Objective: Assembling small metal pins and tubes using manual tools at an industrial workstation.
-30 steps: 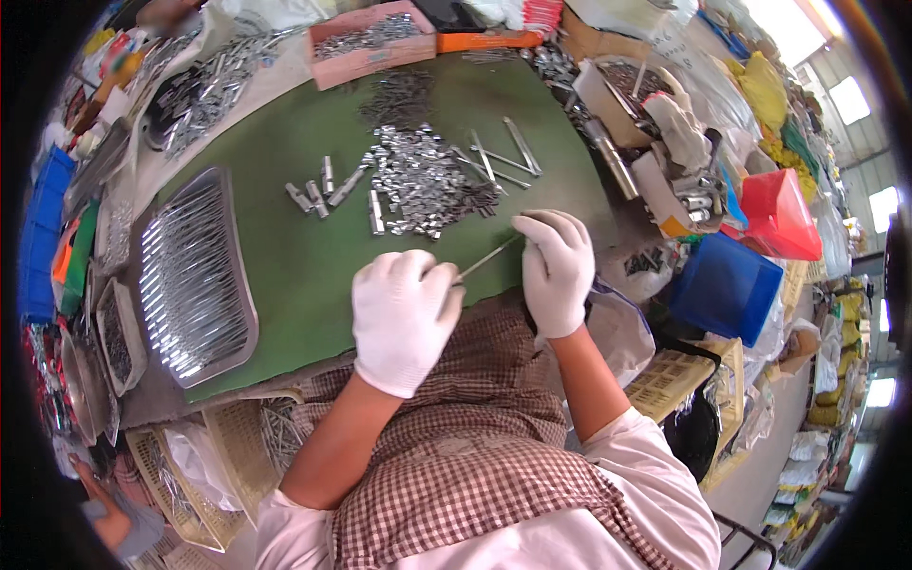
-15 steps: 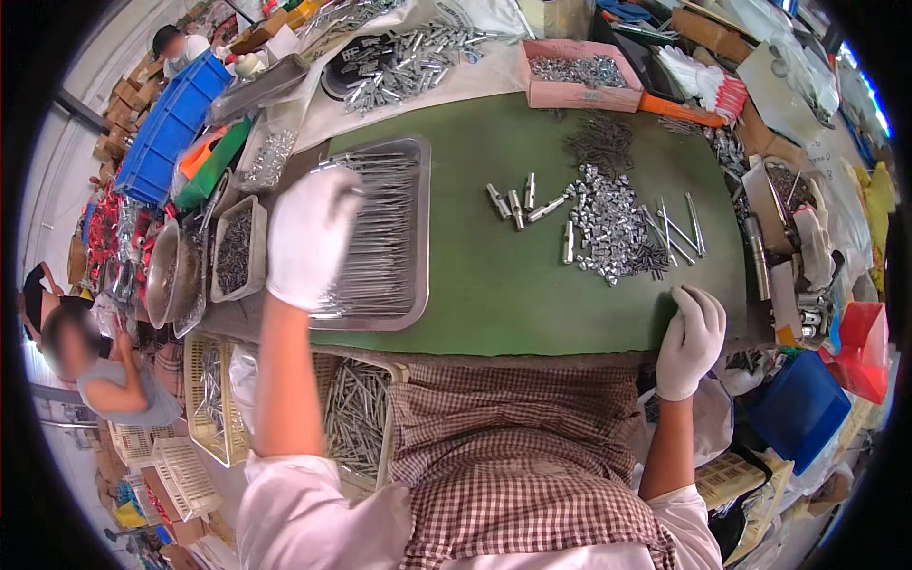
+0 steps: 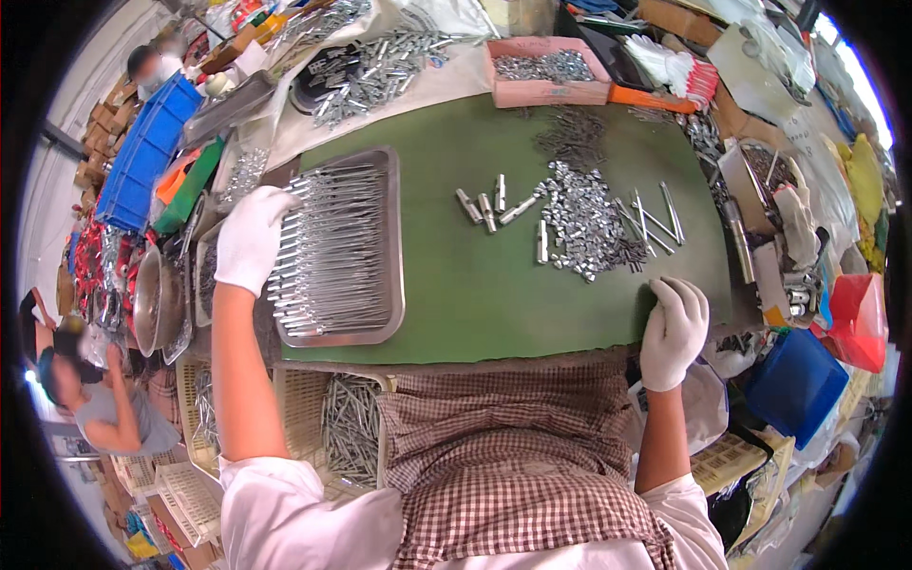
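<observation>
Metal rods (image 3: 332, 252): in the tray (image 3: 395, 275), left of frame, long axes roughly left to right
Left hand (image 3: 253, 237): nearer, at their left ends, fingers curled, pinch cannot be told
Right hand (image 3: 675, 332): well apart, lower right, over the green mat (image 3: 465, 309) edge, fingers bent, grip hidden

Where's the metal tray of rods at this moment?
In the head view, the metal tray lies left of centre on the green work surface, with the gloved left hand at its left side.
</observation>
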`<state>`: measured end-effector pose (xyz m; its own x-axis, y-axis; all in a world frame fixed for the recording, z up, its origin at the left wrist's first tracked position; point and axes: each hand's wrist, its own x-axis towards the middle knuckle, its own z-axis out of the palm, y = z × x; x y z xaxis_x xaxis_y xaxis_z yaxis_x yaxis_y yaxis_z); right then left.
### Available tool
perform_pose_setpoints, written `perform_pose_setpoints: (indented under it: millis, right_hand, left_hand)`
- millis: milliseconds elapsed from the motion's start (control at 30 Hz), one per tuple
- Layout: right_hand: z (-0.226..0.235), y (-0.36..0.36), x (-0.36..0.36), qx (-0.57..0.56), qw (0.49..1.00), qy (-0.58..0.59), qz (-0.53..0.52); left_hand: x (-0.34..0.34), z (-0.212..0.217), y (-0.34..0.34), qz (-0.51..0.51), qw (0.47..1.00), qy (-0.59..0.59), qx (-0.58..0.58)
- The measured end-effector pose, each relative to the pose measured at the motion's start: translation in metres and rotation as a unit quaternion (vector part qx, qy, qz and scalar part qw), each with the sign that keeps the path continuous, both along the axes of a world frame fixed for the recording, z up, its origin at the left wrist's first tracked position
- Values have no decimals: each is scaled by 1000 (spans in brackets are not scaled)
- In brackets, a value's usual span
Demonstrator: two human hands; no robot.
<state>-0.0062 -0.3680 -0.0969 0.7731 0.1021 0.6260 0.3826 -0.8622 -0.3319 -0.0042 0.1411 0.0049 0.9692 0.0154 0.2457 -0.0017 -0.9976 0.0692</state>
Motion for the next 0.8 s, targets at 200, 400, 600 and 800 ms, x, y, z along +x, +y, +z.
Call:
perform_pose_setpoints:
  millis: [200,400,600,800]
  right_hand:
    - [-1,-1,1,-6,1000,-8,-5]
    - [2,0,3,-2,1000,-25,19]
    - [0,-6,9,47,999,4,1]
    - [13,-7,75,16,1000,-26,-5]
  left_hand:
    - [31,4,-121,-234,970,-45,54]
    - [81,-26,-157,-278,953,90,73]
    - [55,-28,-174,-298,939,113,131]
    - [-6,-44,-244,-347,936,61,-16]
